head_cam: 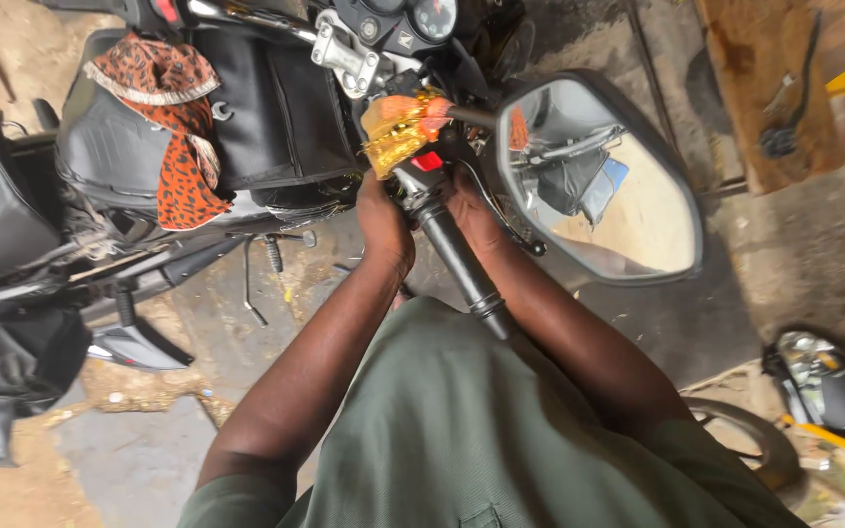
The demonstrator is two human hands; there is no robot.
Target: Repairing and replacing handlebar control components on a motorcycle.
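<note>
Just above the inner end of the black handlebar grip, both hands meet on the motorcycle's switch housing, whose red button shows between them. The left hand is curled close around the housing from the grip's left. The right hand lies against it from the grip's right, beside the brake lever, with its fingers tucked out of sight, so I cannot tell how firmly it holds.

By the look of it, the work is at the stage of handling or seating that housing on the bar. Any further move there calls for steady pressure from both sides and care not to catch the lever or the gold-and-orange tinsel garland bunched just beyond the housing.

Right of the grip stands the big rear-view mirror. Beyond the grip, a silver handlebar clamp carries a small red emblem, and a round dial sits past it. Far left of the grip, a leopard-print cloth drapes the black fuel tank. Far right and below the grip, a shiny silver-and-black object lies on the ground, and I cannot tell its kind. No package or sign is plain.
</note>
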